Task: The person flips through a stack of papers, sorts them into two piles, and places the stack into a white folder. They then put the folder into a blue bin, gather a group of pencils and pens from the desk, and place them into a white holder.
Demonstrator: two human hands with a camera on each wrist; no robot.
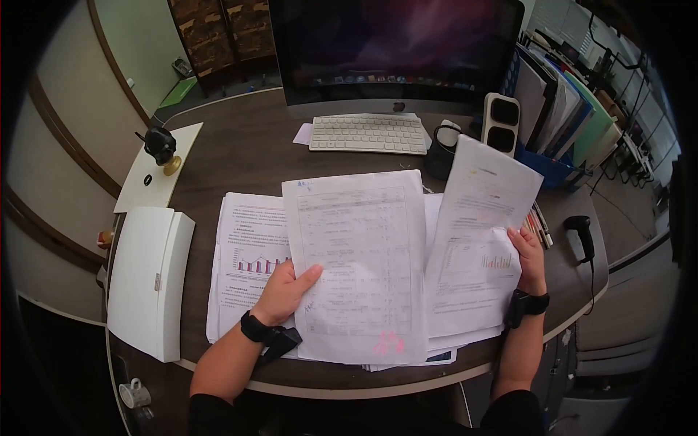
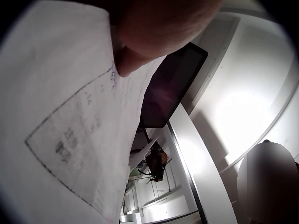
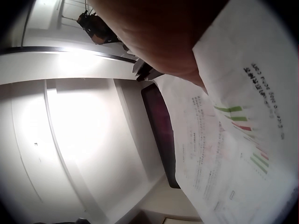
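My left hand (image 1: 288, 289) grips the left edge of a printed sheet with a table (image 1: 356, 269), its thumb on top; pink marks show at the sheet's lower right. In the left wrist view the thumb (image 2: 159, 32) lies against that sheet (image 2: 70, 121). My right hand (image 1: 528, 256) holds the right edge of another sheet (image 1: 483, 196), which has a small bar chart and is tilted to the right. The right wrist view shows this hand (image 3: 159, 42) beside the charted paper (image 3: 252, 130). Beneath both lies a paper stack (image 1: 247, 225) with a chart on its left part.
A keyboard (image 1: 367, 134) and a monitor (image 1: 396, 51) stand behind the papers. At the left are a white device (image 1: 149, 283) and a board (image 1: 142, 182) with a black object. Right of the papers are pens (image 1: 539, 225), a scanner (image 1: 579, 236) and a blue file holder (image 1: 552, 167).
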